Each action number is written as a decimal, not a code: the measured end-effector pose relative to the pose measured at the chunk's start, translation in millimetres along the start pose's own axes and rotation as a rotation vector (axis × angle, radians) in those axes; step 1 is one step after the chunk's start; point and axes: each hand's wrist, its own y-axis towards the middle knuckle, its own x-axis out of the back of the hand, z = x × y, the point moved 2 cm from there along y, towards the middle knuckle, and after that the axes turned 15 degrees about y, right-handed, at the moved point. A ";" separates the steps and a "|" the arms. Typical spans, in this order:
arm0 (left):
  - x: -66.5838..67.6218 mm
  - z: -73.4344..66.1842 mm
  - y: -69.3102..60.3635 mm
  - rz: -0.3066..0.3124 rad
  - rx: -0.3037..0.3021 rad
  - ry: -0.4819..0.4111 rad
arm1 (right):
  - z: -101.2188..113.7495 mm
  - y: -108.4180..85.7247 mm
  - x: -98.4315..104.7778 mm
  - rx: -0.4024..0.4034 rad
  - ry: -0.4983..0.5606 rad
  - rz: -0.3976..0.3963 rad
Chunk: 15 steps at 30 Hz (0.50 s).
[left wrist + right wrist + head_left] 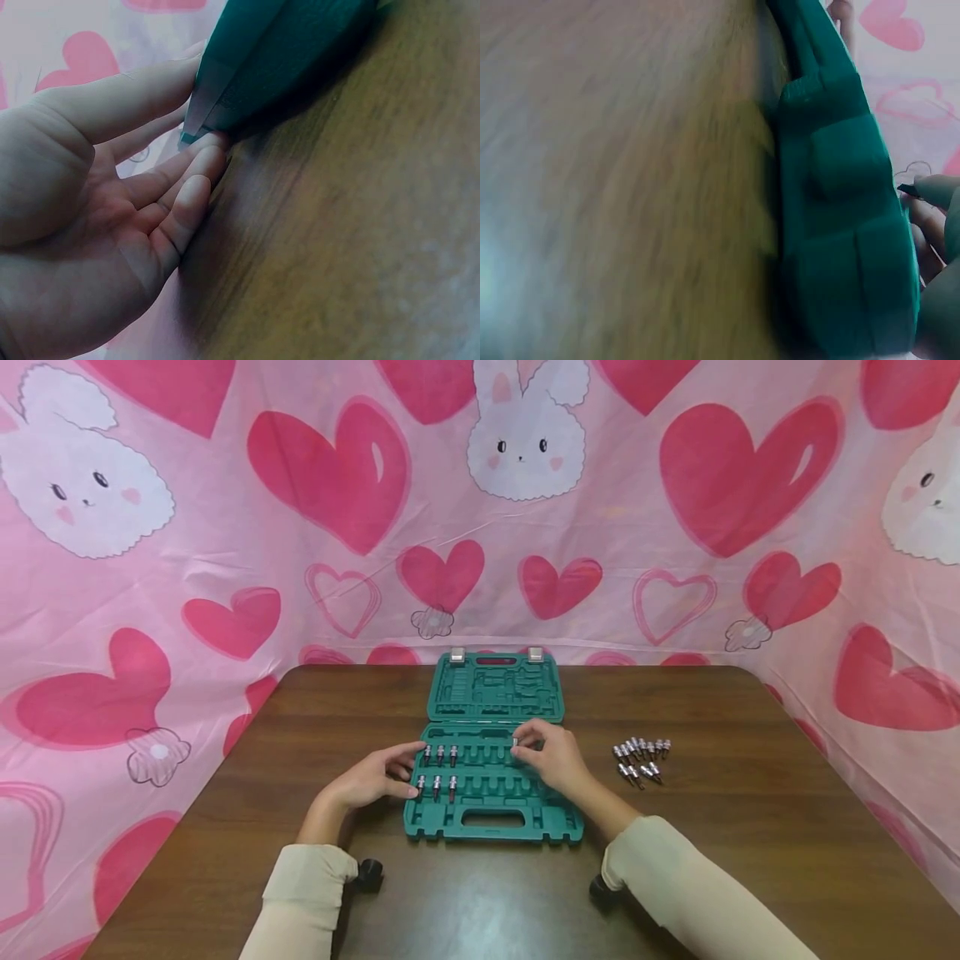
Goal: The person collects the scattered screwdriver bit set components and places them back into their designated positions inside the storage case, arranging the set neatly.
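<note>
A green tool case lies open on the table, its lid folded back. Short bit sockets with silver bodies and dark tips stand in two rows at the left, such as one bit socket in the front row. My left hand touches the case's left edge with thumb and fingertips, fingers relaxed. Over the right part of the back row, my right hand pinches a bit socket between thumb and fingers. Its dark tip shows in the right wrist view.
Several loose bit sockets lie in a cluster on the brown wooden table, right of the case. Slots line the case's middle and right. A pink cloth with hearts and rabbits hangs around the table's back and sides.
</note>
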 end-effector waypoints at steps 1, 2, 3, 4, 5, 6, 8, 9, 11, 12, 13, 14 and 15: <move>0.0 0.3 -0.1 0.000 0.000 0.001 | 0.2 0.9 -1.6 0.001 0.002 0.001; -0.1 0.4 -0.2 0.000 -0.001 0.002 | 0.5 1.7 -3.1 -0.002 0.002 0.002; -0.2 0.6 -0.2 -0.002 0.002 0.005 | 0.5 2.7 -4.6 -0.008 0.004 0.001; -0.5 0.6 -0.2 -0.002 0.000 0.007 | 0.6 3.5 -6.1 -0.015 0.008 0.000; -0.8 0.7 0.0 -0.003 0.002 0.010 | 0.6 4.3 -7.6 -0.020 0.010 -0.003; -1.2 1.1 0.2 -0.004 0.005 0.012 | 0.6 5.0 -9.0 -0.025 0.012 -0.005; -1.3 1.1 0.7 -0.007 0.011 0.015 | 1.3 6.1 -11.8 -0.032 0.016 -0.012; -1.3 1.2 1.1 -0.008 0.009 0.019 | 1.9 6.7 -13.3 -0.033 0.022 -0.012; -1.3 1.6 1.6 -0.008 0.014 0.019 | 2.6 7.3 -16.4 -0.035 0.029 -0.009; -1.2 1.7 1.7 -0.007 0.010 0.023 | 3.0 7.6 -18.1 -0.038 0.031 -0.005; -1.2 1.9 1.7 -0.006 0.011 0.024 | 3.4 7.8 -19.7 -0.042 0.035 -0.001; -1.1 2.2 1.7 -0.006 0.013 0.026 | 3.7 8.1 -21.5 -0.045 0.037 0.004; -1.1 2.2 1.6 -0.005 0.013 0.024 | 4.1 8.5 -22.9 -0.048 0.037 0.006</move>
